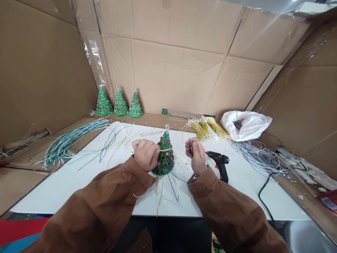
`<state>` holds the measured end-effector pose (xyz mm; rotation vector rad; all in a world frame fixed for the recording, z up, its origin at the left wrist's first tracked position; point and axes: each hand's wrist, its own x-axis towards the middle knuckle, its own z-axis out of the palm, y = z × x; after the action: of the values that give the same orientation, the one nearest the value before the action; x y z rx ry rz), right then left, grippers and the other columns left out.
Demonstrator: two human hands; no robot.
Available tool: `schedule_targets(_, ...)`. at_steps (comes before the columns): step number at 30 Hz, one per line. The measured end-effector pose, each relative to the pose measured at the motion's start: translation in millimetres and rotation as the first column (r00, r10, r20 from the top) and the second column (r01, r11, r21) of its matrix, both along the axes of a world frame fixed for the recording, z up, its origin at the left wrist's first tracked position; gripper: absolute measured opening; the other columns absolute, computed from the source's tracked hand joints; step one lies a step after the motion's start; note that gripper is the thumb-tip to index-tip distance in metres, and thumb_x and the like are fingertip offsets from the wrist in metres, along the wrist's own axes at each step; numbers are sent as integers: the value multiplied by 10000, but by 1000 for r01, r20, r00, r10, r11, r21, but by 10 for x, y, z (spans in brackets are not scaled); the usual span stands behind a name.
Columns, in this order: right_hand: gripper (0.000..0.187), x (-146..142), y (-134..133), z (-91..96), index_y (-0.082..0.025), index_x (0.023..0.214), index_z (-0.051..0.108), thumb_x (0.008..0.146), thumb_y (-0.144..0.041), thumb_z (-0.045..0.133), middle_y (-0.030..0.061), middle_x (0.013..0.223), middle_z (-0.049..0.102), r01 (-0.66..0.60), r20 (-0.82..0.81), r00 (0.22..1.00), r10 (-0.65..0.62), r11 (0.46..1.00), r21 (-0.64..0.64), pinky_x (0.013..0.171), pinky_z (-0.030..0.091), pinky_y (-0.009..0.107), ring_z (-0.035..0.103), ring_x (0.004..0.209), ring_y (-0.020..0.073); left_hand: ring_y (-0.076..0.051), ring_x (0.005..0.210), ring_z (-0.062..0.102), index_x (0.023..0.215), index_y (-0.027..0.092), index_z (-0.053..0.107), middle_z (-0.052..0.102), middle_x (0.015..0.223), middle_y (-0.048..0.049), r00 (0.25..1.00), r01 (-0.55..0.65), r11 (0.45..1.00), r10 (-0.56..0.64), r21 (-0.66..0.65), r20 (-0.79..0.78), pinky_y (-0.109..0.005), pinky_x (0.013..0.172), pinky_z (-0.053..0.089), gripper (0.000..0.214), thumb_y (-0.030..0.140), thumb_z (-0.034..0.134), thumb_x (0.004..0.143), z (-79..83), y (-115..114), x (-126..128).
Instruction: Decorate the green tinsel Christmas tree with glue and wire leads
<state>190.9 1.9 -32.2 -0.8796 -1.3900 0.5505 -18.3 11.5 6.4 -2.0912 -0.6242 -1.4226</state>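
A small green Christmas tree figurine (pixel 164 160) with red garlands and a clear star top stands upright on the white board. My left hand (pixel 146 154) is closed just left of it, overlapping its edge from this view. A thin yellow wire (pixel 165 150) runs out of that fist across the tree's front, and a pale end sticks out on the other side. My right hand (pixel 196 153) is held right of the tree, fingers pinched around a small, dark, thin piece whose kind I cannot make out. Loose wires lie around the tree's base.
A black glue gun (pixel 220 164) lies beside my right hand. Three similar trees (pixel 120 102) stand at the back left. Green-white wires (pixel 71 140) lie left; yellow wire bundles (pixel 204 128), a white bag (pixel 246 123) and tangled wires (pixel 259 156) lie right. Cardboard walls surround the white board (pixel 86 189).
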Motion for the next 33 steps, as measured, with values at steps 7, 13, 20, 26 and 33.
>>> schedule_targets(7,348,-160,-227,87,-233,1023,539,778,-474,598,-8,764,396,-156,-38,986,161,983,98,408,264,195,361,568,87,-169,597,424,671,192,426,507,562,-4,999,34,984,-32,-176,17,-357,666,235,139,123,409,790,-12,-53,60)
schedule_targets(13,52,-210,-311,180,-201,856,607,805,-211,614,17,772,536,-70,145,989,41,978,199,420,336,192,488,617,93,-173,614,432,646,188,420,508,556,-8,1000,10,980,-9,-199,5,-365,671,231,145,127,409,777,-15,-82,81)
schedule_targets(20,19,-236,-351,183,-187,801,619,812,-181,606,22,738,582,-45,181,984,5,975,220,429,380,201,522,615,101,-176,637,474,713,186,551,611,603,-6,998,26,992,-34,-126,-60,-383,679,209,134,220,463,808,-15,-165,145)
schedule_targets(26,54,-261,-368,172,-197,815,641,797,-148,627,17,732,613,-87,202,979,32,959,269,514,427,233,553,637,111,-156,653,503,741,189,572,638,624,17,995,81,974,-91,-209,-37,-370,672,204,84,192,528,813,-23,-261,241)
schedule_targets(33,68,-239,-373,163,-213,857,628,822,-269,612,29,735,616,-93,256,966,20,957,276,523,430,264,555,625,130,-160,647,466,684,181,530,573,580,8,983,181,892,-182,-415,38,-377,668,210,157,175,454,821,-27,-296,265)
